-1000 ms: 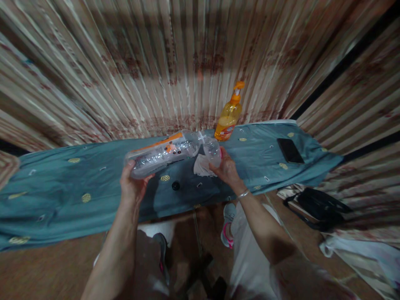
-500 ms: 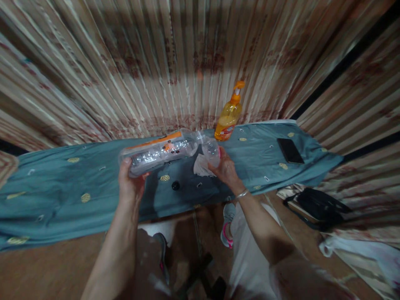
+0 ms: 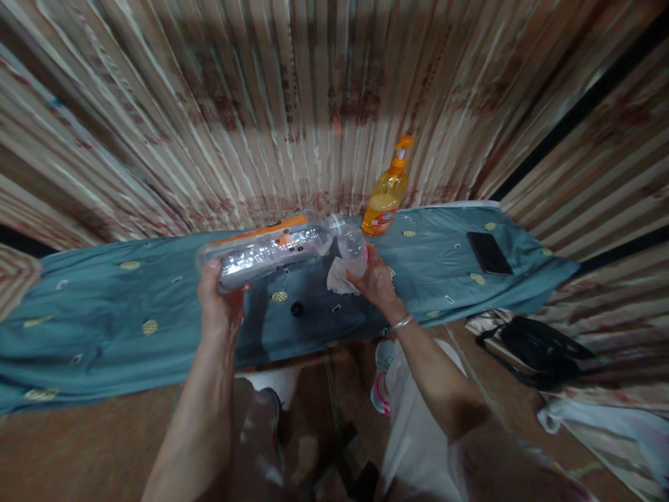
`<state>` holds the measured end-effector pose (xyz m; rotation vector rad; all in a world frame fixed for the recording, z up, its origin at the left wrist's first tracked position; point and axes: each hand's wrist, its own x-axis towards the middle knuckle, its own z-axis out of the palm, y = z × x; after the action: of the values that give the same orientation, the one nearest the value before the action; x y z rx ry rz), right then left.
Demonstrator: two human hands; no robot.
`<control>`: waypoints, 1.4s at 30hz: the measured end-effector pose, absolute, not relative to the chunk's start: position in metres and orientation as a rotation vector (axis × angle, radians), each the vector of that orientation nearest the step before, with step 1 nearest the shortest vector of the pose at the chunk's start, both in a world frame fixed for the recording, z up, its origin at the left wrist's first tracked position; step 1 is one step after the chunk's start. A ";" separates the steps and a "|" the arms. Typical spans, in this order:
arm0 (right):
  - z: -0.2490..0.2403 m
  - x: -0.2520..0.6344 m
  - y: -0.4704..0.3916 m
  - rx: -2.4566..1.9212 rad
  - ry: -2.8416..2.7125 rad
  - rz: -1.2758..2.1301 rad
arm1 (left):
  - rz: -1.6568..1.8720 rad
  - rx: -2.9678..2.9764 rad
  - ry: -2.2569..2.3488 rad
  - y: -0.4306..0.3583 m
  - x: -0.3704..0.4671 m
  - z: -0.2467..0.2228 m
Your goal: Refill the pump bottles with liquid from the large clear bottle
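My left hand (image 3: 224, 296) is closed around the base of a large clear plastic bottle (image 3: 256, 258) with an orange-edged label. The bottle lies nearly level in the air, its neck towards the right. In my right hand (image 3: 377, 279) is a clear plastic cup (image 3: 352, 245), tilted, its mouth at the bottle's neck. Whether liquid is passing between them I cannot tell. Below the cup a crumpled white tissue (image 3: 341, 277) shows, partly hidden by it. A small black cap (image 3: 297, 309) rests on the cloth in front of the bottle.
An orange pump bottle (image 3: 385, 202) stands at the back of the teal cloth-covered table (image 3: 172, 307). A black phone (image 3: 490, 252) lies at the right. Striped curtains (image 3: 324, 104) hang behind. On the floor at the right sits a black bag (image 3: 543, 345).
The view has shifted slightly, so everything appears a little to the right. The bottle and cup keep nearly the same pose, both still held.
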<state>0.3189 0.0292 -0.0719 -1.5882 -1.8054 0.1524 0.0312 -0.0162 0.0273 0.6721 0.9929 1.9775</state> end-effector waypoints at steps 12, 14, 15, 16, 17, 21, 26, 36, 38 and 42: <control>-0.074 0.320 0.031 -1.505 -1.823 0.141 | 1.990 0.786 1.032 -0.016 0.027 0.027; -0.075 0.320 0.031 -1.498 -1.819 0.134 | 1.997 0.789 1.036 -0.016 0.027 0.027; -0.076 0.320 0.031 -1.500 -1.816 0.131 | 2.001 0.790 1.039 -0.016 0.028 0.027; -0.076 0.319 0.031 -1.504 -1.813 0.130 | 2.005 0.790 1.042 -0.016 0.028 0.027; -0.076 0.319 0.031 -1.509 -1.811 0.133 | 2.008 0.789 1.045 -0.016 0.028 0.027; -0.075 0.319 0.031 -1.521 -1.816 0.157 | 2.015 0.784 1.059 -0.016 0.029 0.027; -0.073 0.319 0.030 -1.528 -1.816 0.159 | 2.023 0.766 1.085 -0.015 0.031 0.029; -0.072 0.319 0.030 -1.509 -1.803 0.192 | 2.033 0.761 1.113 -0.014 0.032 0.031; -0.073 0.319 0.030 -1.506 -1.793 0.183 | 2.037 0.756 1.115 -0.014 0.032 0.032; -0.073 0.318 0.030 -1.524 -1.795 0.184 | 2.045 0.749 1.116 -0.014 0.032 0.033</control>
<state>0.3183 0.0302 -0.0731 -1.5240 -1.7947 0.1837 0.0324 -0.0139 0.0332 0.7489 1.1161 2.0452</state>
